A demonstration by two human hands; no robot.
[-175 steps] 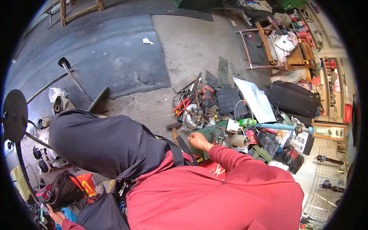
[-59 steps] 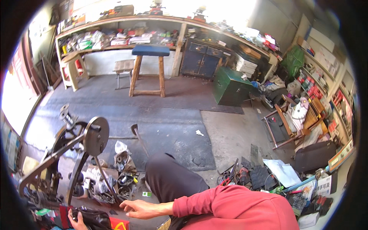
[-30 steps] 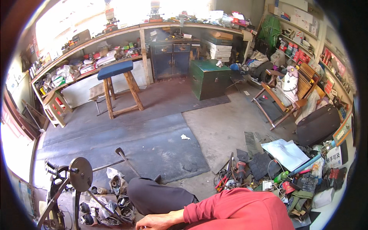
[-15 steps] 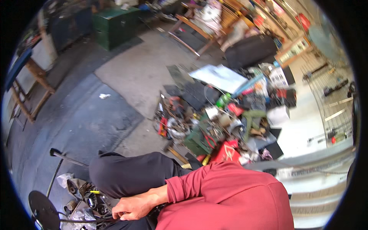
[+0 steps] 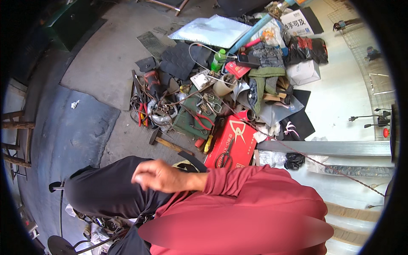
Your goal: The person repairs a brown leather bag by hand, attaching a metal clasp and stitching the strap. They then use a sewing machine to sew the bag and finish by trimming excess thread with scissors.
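Note:
My right hand [image 5: 156, 176] is raised above my dark-trousered leg [image 5: 106, 187], its arm in a red sleeve. The fingers are loosely bent and a little apart, and I see nothing held in them. My left hand is out of the picture. Just beyond the right hand lies a hammer [image 5: 170, 145] with a wooden handle. A red box [image 5: 238, 136] stands to the right of it, with dark scissors [image 5: 225, 157] on top. Between them is a yellow-handled screwdriver [image 5: 208, 144]. Red-handled pliers [image 5: 203, 122] rest on a green case [image 5: 187, 123].
Behind the tools are a green bottle [image 5: 218, 60], a phone [image 5: 247, 60], a white sheet [image 5: 210, 32] and dark rubber pieces [image 5: 180, 61]. A metal rail [image 5: 327, 148] runs along the right. Small parts and plastic bags [image 5: 100, 231] lie below my leg, near a black round disc [image 5: 61, 246].
My view has swung toward the tool pile at the right. My right hand has lifted from the small parts by my leg and moved up toward the tools.

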